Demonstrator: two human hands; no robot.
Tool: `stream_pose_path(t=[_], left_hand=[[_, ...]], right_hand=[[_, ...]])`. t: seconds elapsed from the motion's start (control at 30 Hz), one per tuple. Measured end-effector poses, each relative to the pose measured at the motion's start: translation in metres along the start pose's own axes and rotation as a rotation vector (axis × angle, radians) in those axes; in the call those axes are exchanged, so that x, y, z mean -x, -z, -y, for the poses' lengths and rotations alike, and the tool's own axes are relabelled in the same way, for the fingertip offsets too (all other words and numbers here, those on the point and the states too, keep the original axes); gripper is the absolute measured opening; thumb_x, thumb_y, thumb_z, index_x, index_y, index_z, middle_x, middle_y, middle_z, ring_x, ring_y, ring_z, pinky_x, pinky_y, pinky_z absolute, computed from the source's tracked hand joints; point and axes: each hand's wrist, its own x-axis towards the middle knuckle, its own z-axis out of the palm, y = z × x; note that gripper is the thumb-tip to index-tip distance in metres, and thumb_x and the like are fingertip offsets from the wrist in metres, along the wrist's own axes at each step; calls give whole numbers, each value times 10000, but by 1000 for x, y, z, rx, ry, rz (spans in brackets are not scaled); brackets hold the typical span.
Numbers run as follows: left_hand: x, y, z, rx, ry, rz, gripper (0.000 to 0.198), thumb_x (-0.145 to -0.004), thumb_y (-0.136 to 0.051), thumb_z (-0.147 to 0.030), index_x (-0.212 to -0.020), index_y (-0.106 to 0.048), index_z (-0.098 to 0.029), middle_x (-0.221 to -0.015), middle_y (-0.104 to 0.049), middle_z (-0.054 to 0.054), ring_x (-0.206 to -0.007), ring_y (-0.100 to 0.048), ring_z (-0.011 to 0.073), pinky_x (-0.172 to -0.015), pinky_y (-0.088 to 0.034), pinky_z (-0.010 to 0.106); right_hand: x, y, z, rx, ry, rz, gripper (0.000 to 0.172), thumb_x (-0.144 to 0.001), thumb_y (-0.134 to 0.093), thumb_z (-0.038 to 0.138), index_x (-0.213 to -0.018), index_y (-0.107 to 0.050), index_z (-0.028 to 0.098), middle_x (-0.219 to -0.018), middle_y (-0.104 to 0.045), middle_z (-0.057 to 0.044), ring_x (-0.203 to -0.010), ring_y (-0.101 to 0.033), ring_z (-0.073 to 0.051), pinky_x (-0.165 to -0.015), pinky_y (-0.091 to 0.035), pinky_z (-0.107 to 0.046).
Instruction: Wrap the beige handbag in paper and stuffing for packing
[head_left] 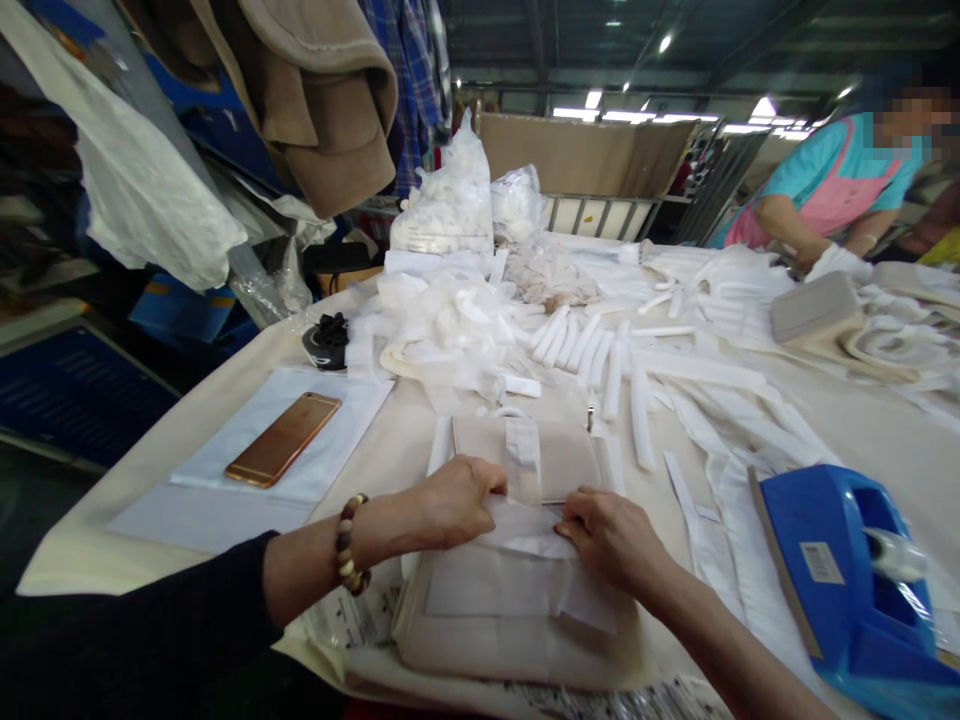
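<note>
My left hand point(457, 500) and my right hand point(611, 535) both pinch a thin white translucent sheet point(517, 570) lying on a stack of beige fabric pieces point(517, 640) at the table's near edge. A beaded bracelet point(349, 545) circles my left wrist. Just beyond my fingers lies another beige fabric piece point(562, 460) with a white strip point(523, 450) across it.
A blue tape dispenser point(847, 580) stands at the right. A rose-gold phone point(283, 438) lies on white paper at the left. Rolled white strips point(592, 350) and plastic bags point(450, 205) cover the middle and far table. A co-worker point(832, 190) works at the far right.
</note>
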Motion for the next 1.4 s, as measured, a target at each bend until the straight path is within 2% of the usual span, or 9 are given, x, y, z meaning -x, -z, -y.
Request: stream_pose_path(t=[0.07, 0.2, 0.37, 0.53, 0.67, 1.0, 1.27, 1.33, 1.4], left_hand=[[8, -1, 1, 49, 97, -37, 45, -659, -604, -131, -635, -566, -129, -560, -502, -30, -557, -500, 117, -457, -309, 183], [6, -9, 0, 95, 188, -136, 316, -746, -567, -401, -565, -486, -155, -465, -453, -42, -472, -471, 117, -421, -264, 202], [7, -18, -3, 0, 214, -249, 318, -783, -478, -261, -494, -379, -170, -461, -445, -26, -524, -493, 128, -496, -262, 230], [31, -44, 5, -216, 276, -369, 230, -845, -452, -222, -633, -518, -164, -652, -573, 37, -662, -539, 202, -574, -232, 299], [38, -61, 11, -260, 326, -477, 218, -885, -431, -215, -715, -560, -170, -744, -591, 44, -735, -549, 212, -627, -275, 313], [23, -63, 29, 47, 417, -728, 278, -671, -670, -161, -513, -441, -173, -789, -438, 11, -805, -497, 170, -725, -386, 268], [24, -66, 42, 287, 477, -840, 361, -569, -702, -204, -765, -399, -197, -830, -438, -4, -819, -483, 202, -748, -394, 318], [24, -68, 44, 348, 476, -820, 369, -578, -685, -235, -797, -391, -199, -796, -449, -17, -770, -490, 195, -711, -393, 309], [24, -70, 46, 394, 468, -805, 368, -583, -669, -258, -811, -386, -201, -770, -451, -26, -735, -490, 188, -688, -385, 301]], right_hand=[[-1, -1, -1, -2, 8, -5, 125, -817, -569, 211, -726, -648, 179, -827, -668, -26, -756, -606, -164, -614, -321, -252], [-1, -3, -3, 4, 17, -11, 136, -829, -557, 222, -738, -647, 174, -820, -661, -29, -757, -605, -173, -622, -329, -258], [1, -4, -5, 14, 34, -20, 149, -845, -546, 233, -749, -643, 175, -827, -657, -25, -779, -608, -176, -635, -335, -258], [2, -7, -5, 34, 34, -36, 155, -853, -545, 245, -759, -643, 171, -853, -660, -36, -783, -619, -190, -620, -330, -268], [4, -7, -4, 65, 51, -49, 162, -865, -534, 254, -776, -643, 173, -863, -660, -39, -802, -627, -197, -619, -330, -271], [5, -7, -4, 64, 47, -59, 173, -870, -518, 241, -759, -636, 181, -847, -658, -33, -792, -626, -191, -620, -337, -266], [6, -7, -6, 50, 63, -80, 128, -850, -536, 213, -752, -615, 187, -817, -649, -24, -770, -617, -188, -609, -343, -261], [8, -9, -6, 57, 87, -149, 42, -833, -558, 187, -820, -598, 186, -836, -638, -19, -738, -612, -177, -591, -348, -255], [12, -14, -6, 109, 183, -270, 82, -820, -557, 126, -876, -575, 181, -854, -614, -24, -684, -591, -160, -561, -346, -251]])
